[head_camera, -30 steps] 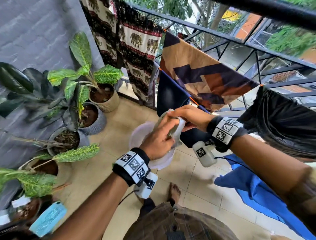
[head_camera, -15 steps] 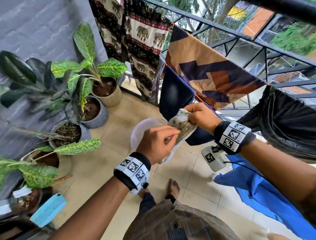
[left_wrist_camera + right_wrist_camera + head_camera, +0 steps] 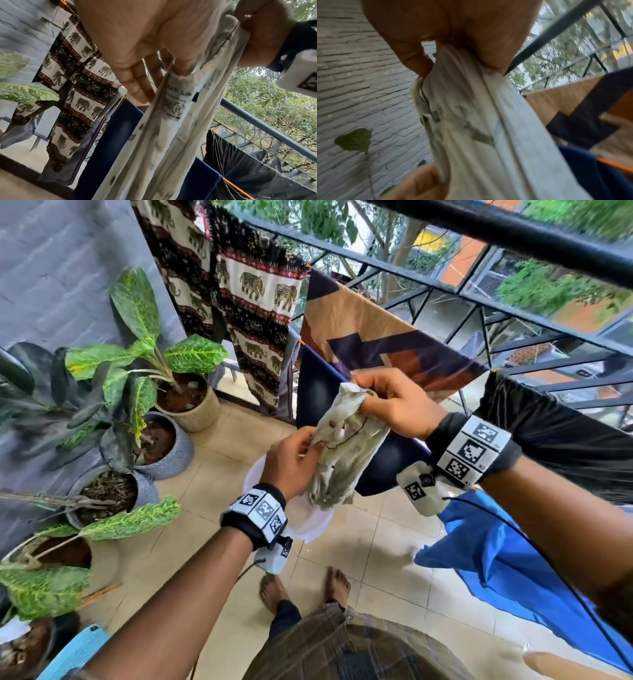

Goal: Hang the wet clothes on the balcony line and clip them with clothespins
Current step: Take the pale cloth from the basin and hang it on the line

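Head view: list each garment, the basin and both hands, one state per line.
Pale garment: bunched, held by both hands, not yet hung.
Left hand: pinching its lower part.
Right hand: gripping its top.
Elephant-print cloth: hung.
Brown patterned cloth: hung.
Black garment: hung.
White basin: on floor.

Potted plants (image 3: 137, 392) left of the hands, against a grey brick wall (image 3: 51, 268). White basin (image 3: 308, 525) on the tiled floor (image 3: 376, 542) directly below them. Black railing (image 3: 479, 292) beyond (trees, buildings behind). Bare feet (image 3: 337, 583) underneath.
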Demonstrator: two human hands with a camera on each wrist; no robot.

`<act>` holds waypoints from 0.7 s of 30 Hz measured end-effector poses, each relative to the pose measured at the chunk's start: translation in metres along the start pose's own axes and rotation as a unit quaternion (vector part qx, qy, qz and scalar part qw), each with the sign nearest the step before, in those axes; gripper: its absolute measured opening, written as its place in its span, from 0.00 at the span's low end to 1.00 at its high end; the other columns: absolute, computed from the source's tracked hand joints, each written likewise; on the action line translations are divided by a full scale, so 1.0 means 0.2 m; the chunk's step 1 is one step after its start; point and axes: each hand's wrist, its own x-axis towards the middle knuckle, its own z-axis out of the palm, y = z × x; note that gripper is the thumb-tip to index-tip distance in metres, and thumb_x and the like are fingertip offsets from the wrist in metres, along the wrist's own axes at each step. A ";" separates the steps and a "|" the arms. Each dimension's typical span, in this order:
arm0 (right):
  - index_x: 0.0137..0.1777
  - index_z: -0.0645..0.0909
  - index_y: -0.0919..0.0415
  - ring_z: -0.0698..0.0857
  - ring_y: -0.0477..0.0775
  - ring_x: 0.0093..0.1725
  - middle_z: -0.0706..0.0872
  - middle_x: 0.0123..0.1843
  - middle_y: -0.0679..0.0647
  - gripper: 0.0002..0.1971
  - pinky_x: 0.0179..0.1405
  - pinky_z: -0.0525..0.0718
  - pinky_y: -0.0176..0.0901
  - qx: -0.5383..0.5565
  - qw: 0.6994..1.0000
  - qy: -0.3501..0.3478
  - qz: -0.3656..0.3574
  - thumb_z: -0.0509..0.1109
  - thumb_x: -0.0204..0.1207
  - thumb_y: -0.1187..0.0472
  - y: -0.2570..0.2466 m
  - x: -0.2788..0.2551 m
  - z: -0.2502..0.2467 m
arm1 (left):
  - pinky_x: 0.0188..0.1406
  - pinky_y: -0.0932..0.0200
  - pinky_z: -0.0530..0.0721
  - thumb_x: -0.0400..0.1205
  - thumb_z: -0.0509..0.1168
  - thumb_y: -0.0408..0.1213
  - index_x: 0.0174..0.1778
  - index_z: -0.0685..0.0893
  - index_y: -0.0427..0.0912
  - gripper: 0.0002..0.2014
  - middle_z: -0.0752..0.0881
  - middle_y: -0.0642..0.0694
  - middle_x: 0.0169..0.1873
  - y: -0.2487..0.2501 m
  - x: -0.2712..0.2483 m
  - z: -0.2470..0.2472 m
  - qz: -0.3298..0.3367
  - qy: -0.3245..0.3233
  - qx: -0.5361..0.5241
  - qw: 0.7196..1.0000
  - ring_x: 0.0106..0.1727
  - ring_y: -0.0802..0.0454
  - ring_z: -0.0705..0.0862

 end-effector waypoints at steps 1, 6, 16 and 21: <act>0.48 0.83 0.72 0.82 0.57 0.39 0.86 0.40 0.68 0.09 0.41 0.83 0.57 -0.036 0.999 0.015 0.001 0.64 0.72 0.69 0.01 0.00 -0.04 | 0.36 0.63 0.80 0.81 0.66 0.54 0.50 0.86 0.51 0.12 0.88 0.58 0.36 -0.01 0.00 -0.03 0.010 0.017 0.010 1.000 0.38 0.59 0.86; 0.46 0.86 0.59 0.81 0.55 0.35 0.83 0.35 0.50 0.08 0.36 0.77 0.46 -0.302 0.949 0.052 -0.072 0.70 0.68 0.63 0.06 -0.08 -0.13 | 0.28 0.70 0.67 0.76 0.77 0.42 0.37 0.76 0.50 0.13 0.76 0.59 0.25 -0.02 0.00 -0.16 0.026 0.017 0.061 0.998 0.29 0.67 0.77; 0.63 0.87 0.45 0.87 0.65 0.57 0.91 0.56 0.52 0.24 0.49 0.86 0.56 -0.385 0.917 0.103 -0.027 0.67 0.69 0.65 0.15 -0.08 -0.02 | 0.23 0.64 0.64 0.66 0.82 0.53 0.29 0.68 0.50 0.26 0.71 0.54 0.24 0.21 0.07 -0.36 0.045 -0.032 0.053 0.997 0.25 0.59 0.67; 0.61 0.86 0.43 0.87 0.63 0.55 0.91 0.55 0.48 0.22 0.46 0.85 0.56 -0.337 0.937 0.072 -0.048 0.65 0.69 0.61 0.16 -0.07 0.02 | 0.29 0.52 0.70 0.73 0.76 0.45 0.26 0.68 0.49 0.21 0.76 0.48 0.24 0.23 0.14 -0.47 0.080 0.037 0.120 0.989 0.28 0.50 0.73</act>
